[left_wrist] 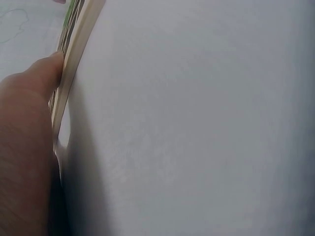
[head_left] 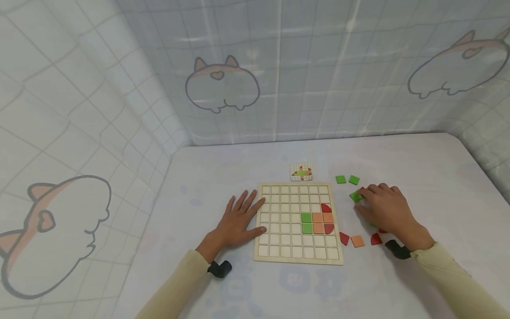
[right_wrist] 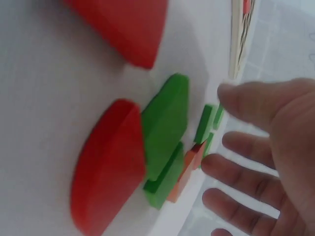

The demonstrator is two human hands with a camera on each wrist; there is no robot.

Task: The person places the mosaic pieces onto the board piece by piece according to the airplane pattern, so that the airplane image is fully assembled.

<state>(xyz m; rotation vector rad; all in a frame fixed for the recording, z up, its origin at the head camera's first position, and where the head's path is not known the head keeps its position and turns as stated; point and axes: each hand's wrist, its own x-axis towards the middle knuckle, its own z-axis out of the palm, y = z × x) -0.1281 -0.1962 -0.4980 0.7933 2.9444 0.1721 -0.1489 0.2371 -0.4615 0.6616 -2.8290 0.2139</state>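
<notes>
My left hand lies with its fingers spread at the left side of a wooden grid board, its thumb and fingertips over the rim. The left wrist view shows the thumb against the board's edge. Green, orange and red tiles fill several cells at the board's right side. To the right of the board, my right hand hovers among loose tiles, fingertips right at a green square tile. In the right wrist view its thumb stands apart from the loosely bent fingers. Red quarter-round tiles lie below the wrist.
A small pattern card lies behind the board. Two green tiles lie beyond the right hand; an orange tile and a red tile lie nearer. Patterned walls rise behind and beside the white table.
</notes>
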